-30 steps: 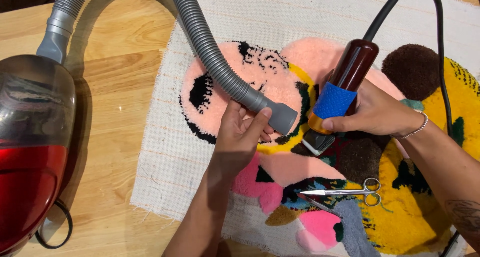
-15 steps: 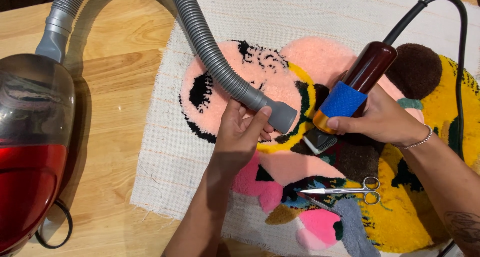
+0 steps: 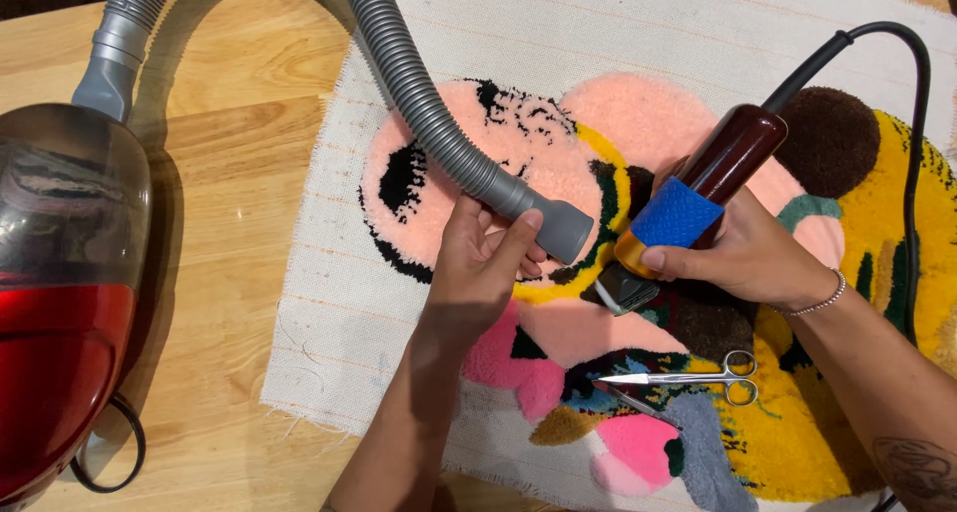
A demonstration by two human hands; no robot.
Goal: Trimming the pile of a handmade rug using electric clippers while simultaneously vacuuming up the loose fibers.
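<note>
1. Small scissors (image 3: 698, 377) lie loose on the tufted rug (image 3: 618, 333), at 5 o'clock; an elbow could knock them.
2. Left hand (image 3: 483, 263) grips the vacuum hose (image 3: 449, 143) near its nozzle.
3. Right hand (image 3: 748, 258) clasps the electric clipper (image 3: 688, 213); tilting it risks gouging the pile.

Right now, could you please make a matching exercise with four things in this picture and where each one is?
Things:
1. vacuum hose
2. electric clipper
3. scissors
4. red vacuum cleaner

Places:
A. lying on the tufted rug, below the right hand
B. on the wooden floor, at the left
C. held in the left hand
D. held in the right hand

Pairs: 1-C, 2-D, 3-A, 4-B
</note>
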